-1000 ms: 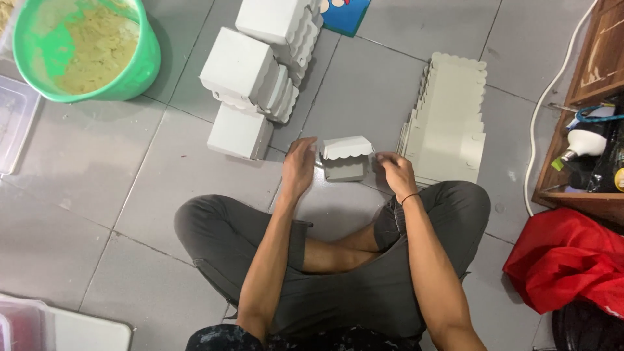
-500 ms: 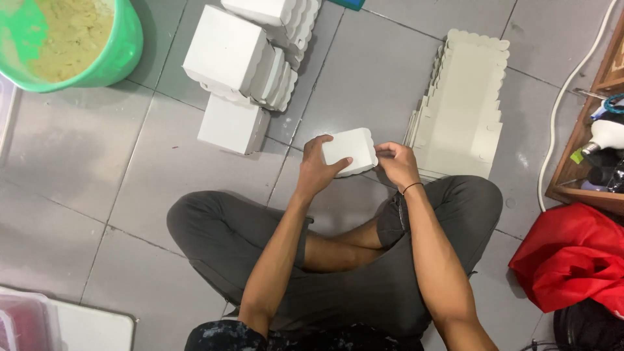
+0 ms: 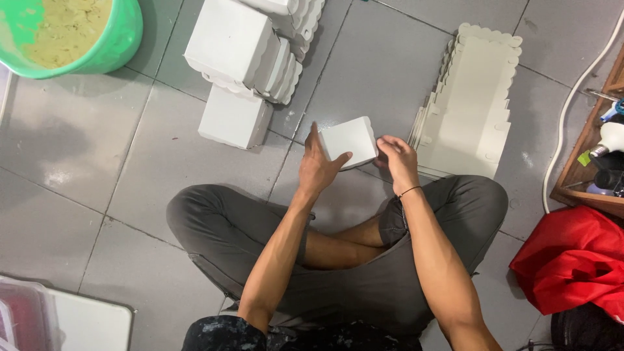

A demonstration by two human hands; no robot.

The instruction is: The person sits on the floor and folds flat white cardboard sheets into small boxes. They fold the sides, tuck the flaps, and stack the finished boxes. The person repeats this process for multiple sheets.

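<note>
Grey floor; box point(image 3: 351, 140) between both hands.

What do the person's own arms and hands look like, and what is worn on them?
Both arms are bare from the elbow down to the fingers, with no gloves and no rings that can be made out. The left hand and its wrist carry nothing. The right hand has a thin dark band around its wrist. Near the bottom edge, a dark speckled sleeve covers the left upper arm.
</note>
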